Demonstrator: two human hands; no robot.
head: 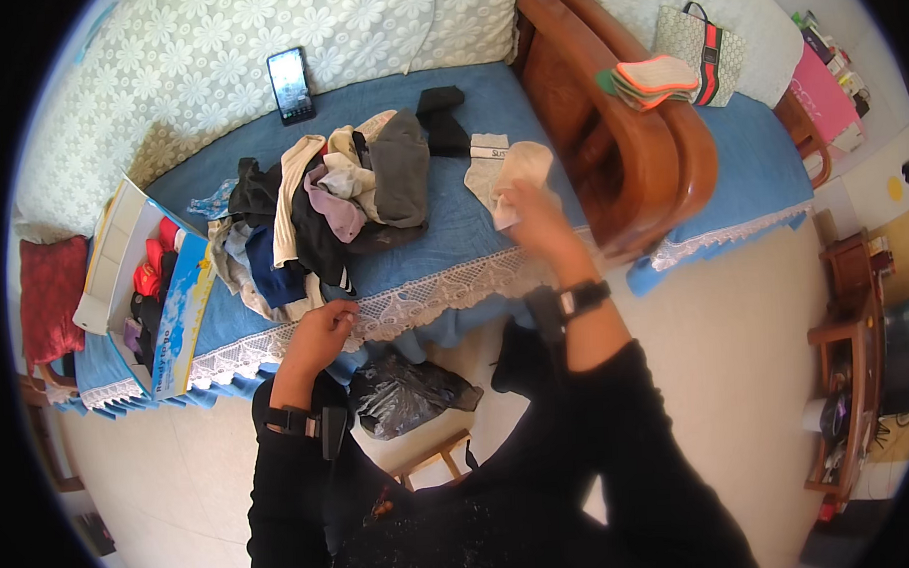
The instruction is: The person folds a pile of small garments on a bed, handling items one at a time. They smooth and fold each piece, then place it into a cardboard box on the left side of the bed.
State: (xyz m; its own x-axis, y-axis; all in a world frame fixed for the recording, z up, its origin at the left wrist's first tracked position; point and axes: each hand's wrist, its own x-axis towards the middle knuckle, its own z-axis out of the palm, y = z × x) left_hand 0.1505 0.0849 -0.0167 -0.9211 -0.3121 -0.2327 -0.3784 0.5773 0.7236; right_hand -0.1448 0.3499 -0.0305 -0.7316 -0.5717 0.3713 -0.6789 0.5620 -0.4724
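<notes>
My right hand (531, 214), slightly blurred, grips a light beige sock (527, 169). Partly under that sock lies a paler grey-beige sock (485, 170) with a lettered cuff, flat on the blue sofa cover (453, 239). My left hand (325, 332) is at the sofa's front edge by the white lace trim (425, 300), its fingers curled and nothing visible in them. Just beyond it is a heap of loose socks, among them a cream ribbed sock (293, 192), a dark grey sock (402, 169), a mauve sock (335, 205) and a navy sock (270, 260). A black sock (443, 123) lies apart behind.
An open printed box (182, 323) holding red and dark socks stands left. A lit phone (291, 85) leans on the backrest. Stacked socks (654, 82) sit on the wooden armrest (607, 128), with a patterned bag (705, 54) beyond. Below are a black plastic bag (406, 391) and a wooden stool (438, 453).
</notes>
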